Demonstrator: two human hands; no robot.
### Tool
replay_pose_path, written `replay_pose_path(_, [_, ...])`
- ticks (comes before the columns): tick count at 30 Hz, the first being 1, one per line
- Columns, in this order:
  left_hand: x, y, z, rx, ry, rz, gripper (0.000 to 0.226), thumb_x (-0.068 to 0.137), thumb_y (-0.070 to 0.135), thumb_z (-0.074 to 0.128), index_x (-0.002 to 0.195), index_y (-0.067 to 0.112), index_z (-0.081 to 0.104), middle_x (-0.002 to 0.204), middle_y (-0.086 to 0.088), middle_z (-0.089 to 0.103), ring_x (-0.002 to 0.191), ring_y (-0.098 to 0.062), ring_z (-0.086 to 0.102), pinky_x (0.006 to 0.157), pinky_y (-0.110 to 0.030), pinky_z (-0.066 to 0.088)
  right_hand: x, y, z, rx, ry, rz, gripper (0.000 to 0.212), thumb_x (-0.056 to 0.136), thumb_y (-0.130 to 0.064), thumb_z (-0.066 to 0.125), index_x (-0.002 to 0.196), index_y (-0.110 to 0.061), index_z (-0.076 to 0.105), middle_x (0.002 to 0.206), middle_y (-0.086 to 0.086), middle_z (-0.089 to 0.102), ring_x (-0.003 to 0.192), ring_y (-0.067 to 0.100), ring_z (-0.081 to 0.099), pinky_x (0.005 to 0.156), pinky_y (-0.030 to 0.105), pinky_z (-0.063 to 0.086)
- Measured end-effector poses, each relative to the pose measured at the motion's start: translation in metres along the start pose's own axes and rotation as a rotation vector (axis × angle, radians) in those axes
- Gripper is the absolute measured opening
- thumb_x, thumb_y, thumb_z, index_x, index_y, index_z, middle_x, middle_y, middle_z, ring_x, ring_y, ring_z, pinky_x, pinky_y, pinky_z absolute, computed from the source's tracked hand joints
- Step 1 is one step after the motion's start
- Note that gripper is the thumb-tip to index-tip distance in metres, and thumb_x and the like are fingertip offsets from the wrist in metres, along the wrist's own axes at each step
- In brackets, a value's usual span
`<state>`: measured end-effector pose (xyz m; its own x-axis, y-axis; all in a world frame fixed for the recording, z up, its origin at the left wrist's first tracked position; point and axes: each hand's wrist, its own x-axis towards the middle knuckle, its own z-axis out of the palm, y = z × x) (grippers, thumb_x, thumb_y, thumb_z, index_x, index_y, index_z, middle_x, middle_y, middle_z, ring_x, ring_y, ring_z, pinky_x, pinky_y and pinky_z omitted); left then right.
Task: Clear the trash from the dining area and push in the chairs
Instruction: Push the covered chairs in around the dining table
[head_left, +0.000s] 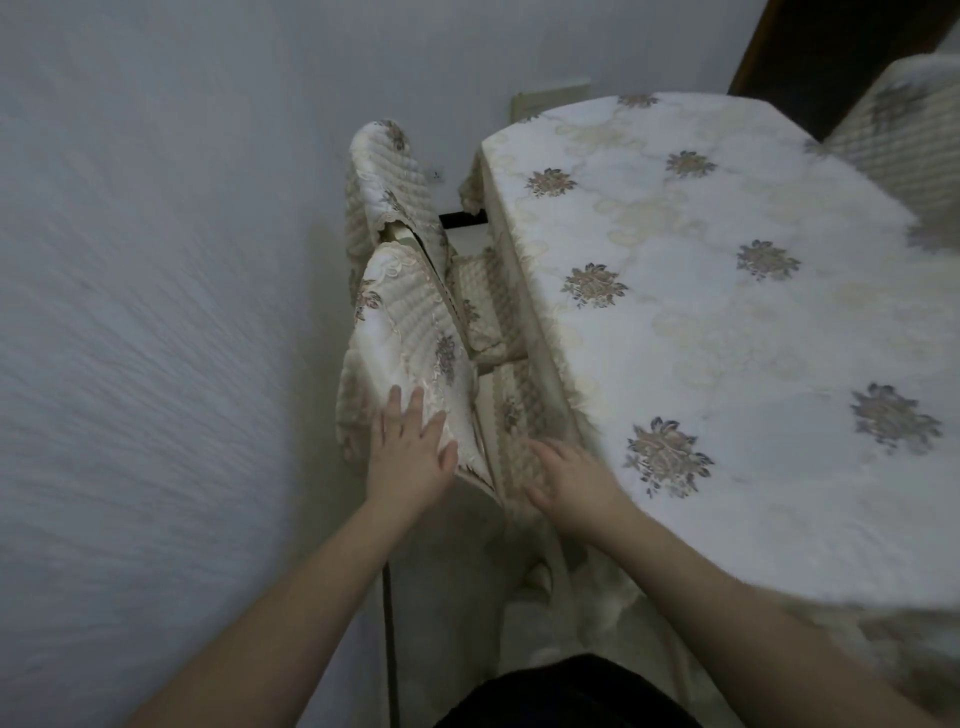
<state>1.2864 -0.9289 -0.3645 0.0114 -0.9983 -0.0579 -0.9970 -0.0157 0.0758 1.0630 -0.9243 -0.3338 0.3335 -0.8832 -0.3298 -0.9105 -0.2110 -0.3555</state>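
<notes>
Two chairs in cream quilted floral covers stand along the left side of the table (727, 322). My left hand (410, 447) lies flat with straight fingers on the backrest of the near chair (410, 332). My right hand (566, 478) reaches with relaxed fingers to the chair's seat cushion (519, 415), beside the hanging tablecloth edge. The far chair (387, 176) stands behind it, its seat mostly under the table. No trash is visible on the tabletop.
A pale wall (156, 312) runs close along the left of the chairs. A third covered chair (904, 140) stands at the table's far right side. A dark door frame (810, 52) is at the top right.
</notes>
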Motion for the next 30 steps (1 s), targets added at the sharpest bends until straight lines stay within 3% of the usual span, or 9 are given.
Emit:
replay_pose_path(5, [-0.039,0.036,-0.009,-0.062,-0.101,0.077,0.055,0.096,0.050,0.029,0.144,0.026,0.039,0.156,-0.004,0.028,0.146,-0.024,0.012,0.115,-0.043,0.013,-0.065,0.030,0.004,-0.159,0.127,0.042,0.063,0.093,-0.051,0.040,0.148,-0.026,0.025,0.150,0.002,0.036,0.136,0.027,0.033,0.111,0.041,0.025])
replay_pose_path(8, [-0.056,0.068,-0.018,-0.047,-0.052,0.178,0.066,0.088,0.057,0.016,0.142,0.026,0.041,0.153,-0.004,0.034,0.144,-0.023,0.021,0.113,-0.043,0.019,-0.099,0.049,0.005,-0.205,0.172,0.105,0.061,0.088,-0.049,0.041,0.141,-0.019,0.042,0.143,0.009,0.047,0.131,0.032,0.043,0.108,0.044,0.032])
replay_pose_path(11, [-0.070,0.106,-0.028,-0.033,-0.029,0.295,0.071,0.086,0.060,0.010,0.147,0.030,0.031,0.156,-0.002,0.028,0.145,-0.020,0.017,0.116,-0.044,0.015,-0.126,0.071,0.005,-0.187,0.223,0.182,0.060,0.081,-0.048,0.046,0.130,-0.016,0.056,0.130,0.011,0.060,0.120,0.034,0.055,0.098,0.047,0.043])
replay_pose_path(15, [-0.086,0.164,-0.037,-0.030,-0.011,0.430,0.074,0.085,0.063,0.007,0.151,0.032,0.020,0.159,0.000,0.019,0.147,-0.019,0.007,0.118,-0.047,0.008,-0.167,0.102,-0.008,-0.187,0.278,0.204,0.062,0.085,-0.046,0.045,0.140,-0.018,0.045,0.140,0.010,0.050,0.130,0.033,0.045,0.107,0.049,0.032])
replay_pose_path(19, [-0.104,0.240,-0.033,0.000,0.015,0.543,0.073,0.087,0.063,0.013,0.152,0.028,0.020,0.160,0.000,0.016,0.148,-0.020,0.006,0.117,-0.048,0.006,-0.227,0.152,-0.020,-0.169,0.351,0.313,0.059,0.083,-0.045,0.045,0.136,-0.018,0.050,0.135,0.009,0.055,0.127,0.032,0.049,0.104,0.049,0.037])
replay_pose_path(24, [-0.148,0.345,-0.015,-0.004,0.019,0.660,0.071,0.088,0.062,0.016,0.152,0.030,0.021,0.160,0.003,0.015,0.148,-0.020,0.009,0.118,-0.050,0.008,-0.317,0.230,-0.020,-0.132,0.391,0.390,0.061,0.096,-0.043,0.037,0.151,-0.022,0.019,0.157,0.004,0.021,0.145,0.027,0.014,0.117,0.046,0.009])
replay_pose_path(28, [-0.175,0.417,-0.002,0.012,-0.010,0.718,0.067,0.089,0.060,0.026,0.149,0.029,0.030,0.157,0.001,0.028,0.146,-0.021,0.019,0.115,-0.053,0.016,-0.369,0.280,-0.016,-0.098,0.408,0.489,0.065,0.090,-0.050,0.022,0.146,-0.020,0.032,0.152,0.007,0.035,0.141,0.030,0.026,0.115,0.048,0.017])
replay_pose_path(30, [-0.185,0.444,0.002,0.019,0.005,0.741,0.065,0.089,0.059,0.033,0.146,0.028,0.037,0.153,-0.001,0.035,0.143,-0.023,0.027,0.111,-0.055,0.023,-0.390,0.295,-0.016,-0.094,0.418,0.516,0.065,0.088,-0.049,0.027,0.144,-0.019,0.037,0.148,0.007,0.040,0.138,0.030,0.032,0.113,0.048,0.020])
